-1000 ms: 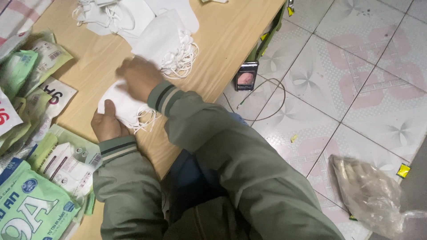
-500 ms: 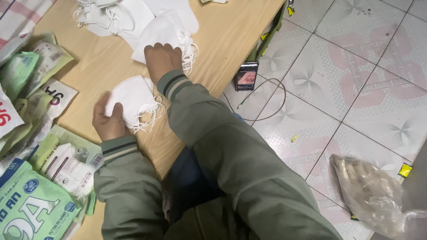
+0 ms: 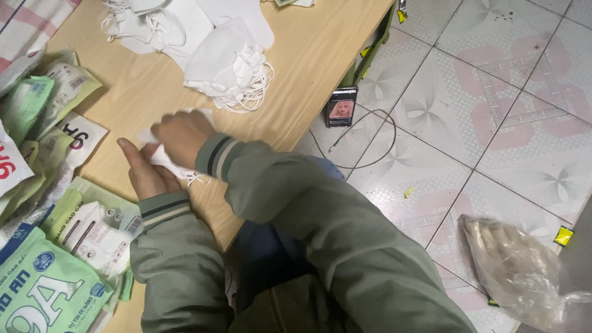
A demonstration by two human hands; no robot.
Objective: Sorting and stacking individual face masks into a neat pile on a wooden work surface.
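My left hand point(image 3: 145, 172) lies palm up on the low wooden table point(image 3: 308, 68) under a small stack of white face masks point(image 3: 161, 155). My right hand point(image 3: 182, 137) presses down on top of that stack, so the masks are squeezed between both hands. Elastic ear loops hang out at the stack's near side. A larger pile of white masks point(image 3: 229, 65) lies further up the table, apart from my hands. Green-and-white mask packets point(image 3: 43, 290) lie at the table's left side, close to my left forearm.
A phone point(image 3: 341, 106) leans against the table's edge on the tiled floor, with a thin cable point(image 3: 364, 142) curling beside it. A crumpled clear plastic bag point(image 3: 518, 277) lies on the floor at the lower right. More white masks point(image 3: 148, 24) sit at the table's far end.
My right hand has come back from the far mask pile and now rests on the stack held in my left hand. The stack looks flatter and more covered.
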